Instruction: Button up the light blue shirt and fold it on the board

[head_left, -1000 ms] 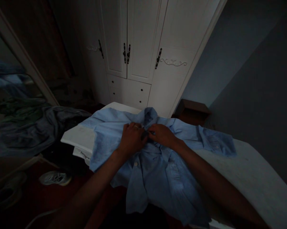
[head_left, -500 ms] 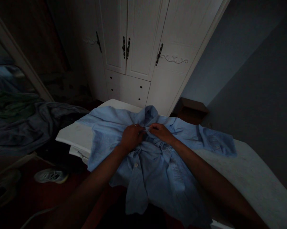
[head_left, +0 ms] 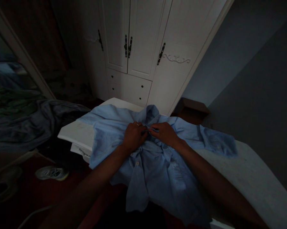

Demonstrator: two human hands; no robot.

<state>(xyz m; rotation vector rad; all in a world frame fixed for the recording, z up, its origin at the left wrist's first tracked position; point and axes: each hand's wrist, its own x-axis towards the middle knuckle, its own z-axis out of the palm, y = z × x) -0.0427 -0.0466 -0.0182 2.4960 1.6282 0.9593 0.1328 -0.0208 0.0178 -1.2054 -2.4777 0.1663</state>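
Blue, probably light and limp, the shirt [head_left: 155,173] drapes over the white table's [head_left: 243,171] near edge, best held by its front near the collar [head_left: 153,110], where left hand [head_left: 133,136] and right hand [head_left: 165,133] pinch cloth.

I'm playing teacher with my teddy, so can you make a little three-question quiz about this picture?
1. Pick one: what are the left hand and right hand holding?
A) a curtain
B) a blue shirt
C) a towel

2. True or false: a shoe is sitting on the shirt.

3. Fill in: the ring is on the ____ hand.

Key: 1. B. 2. False; the shoe is on the floor. 3. left.
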